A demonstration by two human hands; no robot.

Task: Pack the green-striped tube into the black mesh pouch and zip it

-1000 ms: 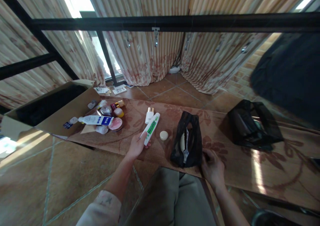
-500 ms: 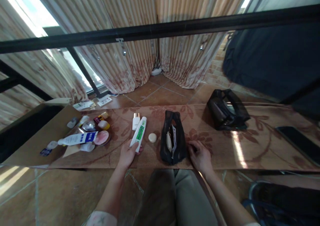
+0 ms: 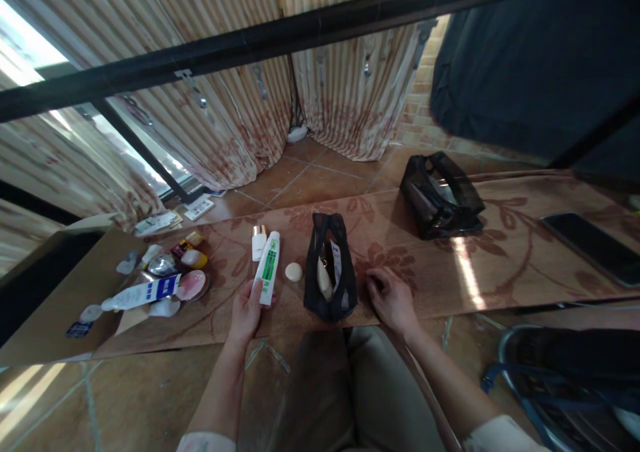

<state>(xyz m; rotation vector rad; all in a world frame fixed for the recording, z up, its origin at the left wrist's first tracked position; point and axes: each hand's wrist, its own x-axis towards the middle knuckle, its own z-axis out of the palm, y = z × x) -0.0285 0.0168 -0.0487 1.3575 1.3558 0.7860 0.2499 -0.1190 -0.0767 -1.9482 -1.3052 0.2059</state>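
Note:
My left hand (image 3: 246,310) grips the lower end of a white tube with a green stripe (image 3: 267,275), which points away from me over the patterned mat (image 3: 450,285). Just right of the tube lie a small round white disc (image 3: 293,272) and an open black mesh pouch (image 3: 327,269) with pale items inside. My right hand (image 3: 390,299) rests on the mat to the right of the pouch, fingers curled, nothing visible in them. A small white bottle with a gold cap (image 3: 259,242) lies beside the tube's far end.
A heap of toiletries, with a white-and-blue tube (image 3: 143,293) and a pink round case (image 3: 193,284), lies at the left on cardboard (image 3: 45,319). A second black mesh bag (image 3: 440,199) and a dark phone (image 3: 593,247) lie at the right. Black bars cross overhead.
The view has swung right and tilted. My left hand keeps hold of the green-striped tube, now closer to the pouch. My right hand stays beside the pouch.

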